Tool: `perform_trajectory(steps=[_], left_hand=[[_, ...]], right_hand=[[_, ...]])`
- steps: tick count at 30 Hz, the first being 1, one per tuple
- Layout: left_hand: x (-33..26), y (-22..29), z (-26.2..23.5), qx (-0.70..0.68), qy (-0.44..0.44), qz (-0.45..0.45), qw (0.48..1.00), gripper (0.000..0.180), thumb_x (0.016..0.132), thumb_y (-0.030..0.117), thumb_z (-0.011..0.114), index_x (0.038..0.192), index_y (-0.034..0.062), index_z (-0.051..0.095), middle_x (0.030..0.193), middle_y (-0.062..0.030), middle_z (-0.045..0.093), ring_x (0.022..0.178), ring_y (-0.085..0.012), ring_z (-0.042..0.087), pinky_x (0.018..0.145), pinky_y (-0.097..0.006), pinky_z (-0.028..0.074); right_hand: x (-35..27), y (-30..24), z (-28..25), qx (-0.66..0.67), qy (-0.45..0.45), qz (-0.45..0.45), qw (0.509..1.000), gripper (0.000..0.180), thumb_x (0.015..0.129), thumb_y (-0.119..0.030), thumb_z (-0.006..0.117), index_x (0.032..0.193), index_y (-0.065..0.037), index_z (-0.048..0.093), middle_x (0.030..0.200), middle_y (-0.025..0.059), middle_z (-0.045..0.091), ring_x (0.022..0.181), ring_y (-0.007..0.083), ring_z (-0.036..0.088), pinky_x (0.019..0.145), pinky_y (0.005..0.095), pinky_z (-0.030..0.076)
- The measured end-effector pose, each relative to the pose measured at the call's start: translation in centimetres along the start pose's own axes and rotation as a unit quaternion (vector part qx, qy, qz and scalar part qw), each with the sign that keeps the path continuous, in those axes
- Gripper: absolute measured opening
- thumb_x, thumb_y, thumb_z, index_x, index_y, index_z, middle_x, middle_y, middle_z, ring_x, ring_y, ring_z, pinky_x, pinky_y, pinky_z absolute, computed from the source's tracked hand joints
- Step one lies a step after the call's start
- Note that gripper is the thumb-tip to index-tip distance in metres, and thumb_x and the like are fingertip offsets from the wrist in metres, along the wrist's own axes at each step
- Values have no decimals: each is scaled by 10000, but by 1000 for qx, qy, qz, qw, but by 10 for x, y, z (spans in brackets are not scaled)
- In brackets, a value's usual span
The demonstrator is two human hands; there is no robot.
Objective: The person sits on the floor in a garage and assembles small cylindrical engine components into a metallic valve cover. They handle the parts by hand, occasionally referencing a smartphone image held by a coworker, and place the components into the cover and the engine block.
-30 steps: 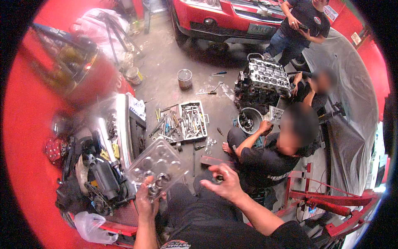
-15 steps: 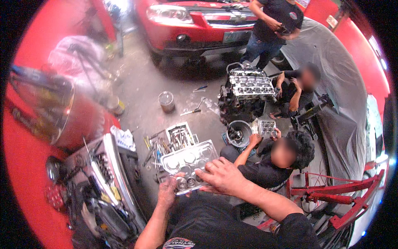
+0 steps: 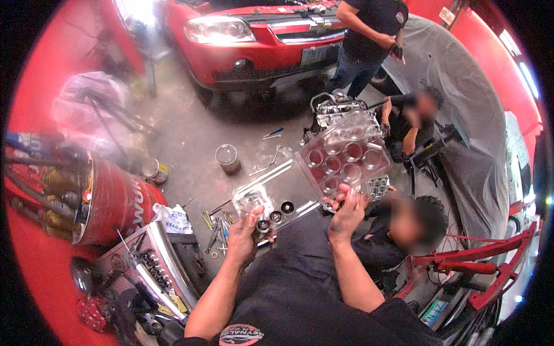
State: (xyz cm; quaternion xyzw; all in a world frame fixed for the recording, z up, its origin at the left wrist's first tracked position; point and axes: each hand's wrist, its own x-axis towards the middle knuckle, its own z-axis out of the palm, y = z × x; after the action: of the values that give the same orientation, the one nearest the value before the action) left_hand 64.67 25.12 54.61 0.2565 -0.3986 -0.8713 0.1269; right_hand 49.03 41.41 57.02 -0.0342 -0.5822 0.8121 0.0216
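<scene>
My left hand [image 3: 245,233] grips a clear plastic case [image 3: 259,187] by its near left corner. Several small dark round metal cups [image 3: 276,216] sit in a row along the case's near side. My right hand [image 3: 346,216] pinches the near edge of a clear plastic cover with round recesses [image 3: 340,164]. This cover is raised and tilted to the right of the case, and the engine behind partly shows through it. Whether the two plastic parts are joined by a hinge, I cannot tell.
An engine [image 3: 340,109] stands beyond the cover, before a red car [image 3: 259,43]. One person [image 3: 424,222] sits close at my right; others are farther back. A can [image 3: 228,158] and hand tools [image 3: 219,230] lie on the floor. A red drum [image 3: 124,196] stands left.
The case has come open: its recessed cover has swung up and to the right in my right hand. My right hand has moved right from above the case. The view has shifted slightly.
</scene>
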Motion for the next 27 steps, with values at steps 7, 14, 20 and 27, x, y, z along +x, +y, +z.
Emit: perform_trajectory(steps=[7, 14, 20, 27], left_hand=[[115, -8, 8, 29, 10, -52, 998, 410, 997, 304, 517, 1254, -13, 557, 917, -144, 648, 677, -247, 669, 580, -346, 578], [327, 3, 21, 63, -6, -105, 992, 437, 979, 338, 545, 1233, -16, 583, 958, -139, 657, 696, -227, 659, 601, -351, 571], [467, 16, 55, 18, -61, -209, 976, 439, 975, 323, 560, 1259, -13, 553, 1045, -121, 660, 812, -217, 669, 687, -328, 570], [544, 80, 131, 579, 87, 223, 780, 523, 864, 161, 686, 1318, 17, 470, 1032, -132, 621, 946, -265, 590, 843, -368, 492]], right_hand=[[76, 69, 37, 134, 75, 177, 972, 362, 960, -386, 535, 1078, -45, 567, 745, -14, 485, 541, 74, 454, 585, 346, 573], [239, 176, 87, 45, 26, 245, 968, 264, 847, -235, 698, 1015, -41, 635, 848, 23, 602, 649, 98, 524, 596, 253, 477], [346, 195, 124, 73, 22, 298, 951, 224, 905, -304, 636, 930, -82, 627, 788, 10, 561, 734, 132, 544, 673, 286, 462], [416, 189, 157, 101, 102, 292, 945, 261, 910, -344, 624, 917, -83, 618, 815, 2, 548, 748, 135, 559, 688, 315, 485]])
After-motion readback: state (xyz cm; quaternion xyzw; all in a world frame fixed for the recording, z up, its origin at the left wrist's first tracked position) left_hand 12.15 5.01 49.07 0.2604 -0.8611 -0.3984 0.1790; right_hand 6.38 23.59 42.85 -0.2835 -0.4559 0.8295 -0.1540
